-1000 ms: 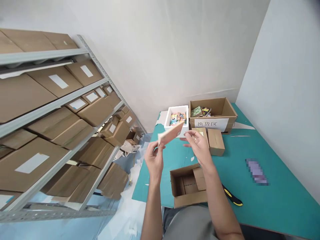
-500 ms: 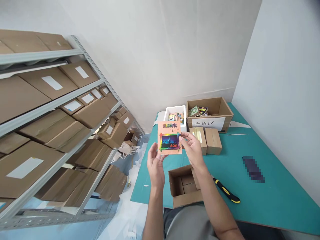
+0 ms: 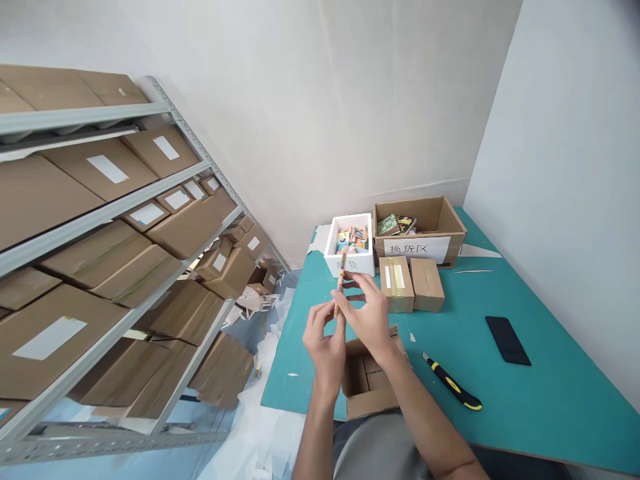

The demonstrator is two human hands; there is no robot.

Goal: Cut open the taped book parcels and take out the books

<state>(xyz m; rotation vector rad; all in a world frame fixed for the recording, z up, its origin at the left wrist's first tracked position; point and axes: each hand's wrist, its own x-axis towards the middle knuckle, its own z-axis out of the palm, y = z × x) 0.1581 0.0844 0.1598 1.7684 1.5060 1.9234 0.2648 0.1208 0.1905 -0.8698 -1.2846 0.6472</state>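
Note:
Both hands hold a small thin pink book, which stands on edge so its narrow side faces me. My left hand is closed on its lower end from the left. The fingers of my right hand grip it from the right, and the two hands almost meet. Below them an open cardboard box sits at the table's near edge, with nothing showing inside; my right forearm hides part of it. To its right lies a black and yellow utility knife with the blade end pointing away.
On the green table stand a white foam box of small colourful items, a labelled cardboard box with books, and two small closed cartons. A black phone lies right. Shelves of cartons fill the left.
The book has turned from showing its front cover to showing its narrow edge. My left hand has moved right, closer to my right hand, which has come slightly lower and left.

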